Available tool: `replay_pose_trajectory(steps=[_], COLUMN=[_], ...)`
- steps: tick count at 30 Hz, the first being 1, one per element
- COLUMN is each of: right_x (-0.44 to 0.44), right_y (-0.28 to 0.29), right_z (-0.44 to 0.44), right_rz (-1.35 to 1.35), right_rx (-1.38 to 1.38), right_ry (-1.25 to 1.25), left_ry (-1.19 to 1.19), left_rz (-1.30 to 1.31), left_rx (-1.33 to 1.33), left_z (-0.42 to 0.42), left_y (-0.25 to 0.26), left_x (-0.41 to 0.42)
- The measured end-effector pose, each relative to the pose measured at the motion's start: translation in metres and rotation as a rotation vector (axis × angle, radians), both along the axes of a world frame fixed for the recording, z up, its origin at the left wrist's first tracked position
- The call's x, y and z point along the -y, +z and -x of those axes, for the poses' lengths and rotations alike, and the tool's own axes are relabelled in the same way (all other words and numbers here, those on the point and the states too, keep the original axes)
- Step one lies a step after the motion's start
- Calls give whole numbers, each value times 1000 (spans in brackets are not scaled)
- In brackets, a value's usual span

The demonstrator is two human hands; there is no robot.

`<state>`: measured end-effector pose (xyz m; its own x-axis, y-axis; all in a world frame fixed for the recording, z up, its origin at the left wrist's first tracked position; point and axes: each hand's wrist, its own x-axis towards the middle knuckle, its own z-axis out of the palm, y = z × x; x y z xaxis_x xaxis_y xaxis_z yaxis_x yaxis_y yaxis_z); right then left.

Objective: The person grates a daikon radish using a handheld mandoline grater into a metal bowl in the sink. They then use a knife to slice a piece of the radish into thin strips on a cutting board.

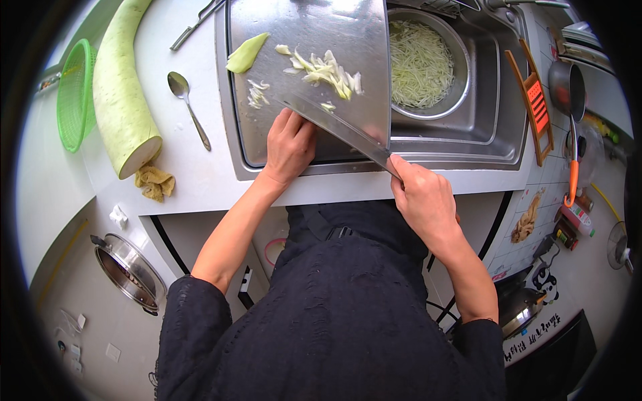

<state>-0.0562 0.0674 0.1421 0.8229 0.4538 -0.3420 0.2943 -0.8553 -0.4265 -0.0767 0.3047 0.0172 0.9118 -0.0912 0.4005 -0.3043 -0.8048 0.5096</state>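
Note:
My right hand (424, 198) grips the handle of a kitchen knife (346, 131), its blade slanting up and left over a stainless steel cutting board (301, 22). Bunched against the blade's near side are the fingers of my left hand (292, 143); anything beneath them is hidden. Beyond the blade lie pale cut strips (326, 70) in a loose pile. A smaller cluster of slivers (258, 94) and a flat green piece of peel or gourd (248, 53) are at the board's left. Right of the board, a metal bowl (464, 92) in the sink holds fine pale-green shreds (421, 65).
Left on the counter are a long cut gourd (120, 85), a crumpled yellow cloth (154, 181), a spoon (179, 86), a metal utensil (193, 30) and a green plastic basket (75, 100). A wooden-framed grater (536, 103) rests at the right edge of the sink (484, 128).

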Motion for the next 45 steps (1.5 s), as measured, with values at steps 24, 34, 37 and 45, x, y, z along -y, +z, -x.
replay_pose_trajectory(steps=[24,34,37,45], right_x=[-17,-14,-15,-35], right_y=[-5,-5,-5,-30], right_z=[-9,-7,-9,-14], right_rz=[-159,-99,-48,-168], right_rx=[-85,-53,-82,-34], right_ry=[-91,-18,12,-51], left_ry=[-11,-4,0,4], left_rz=[-11,16,29,21], left_rx=[5,-3,-6,-12], left_z=[0,0,0,0], left_y=[2,3,3,4], left_x=[-1,0,0,0])
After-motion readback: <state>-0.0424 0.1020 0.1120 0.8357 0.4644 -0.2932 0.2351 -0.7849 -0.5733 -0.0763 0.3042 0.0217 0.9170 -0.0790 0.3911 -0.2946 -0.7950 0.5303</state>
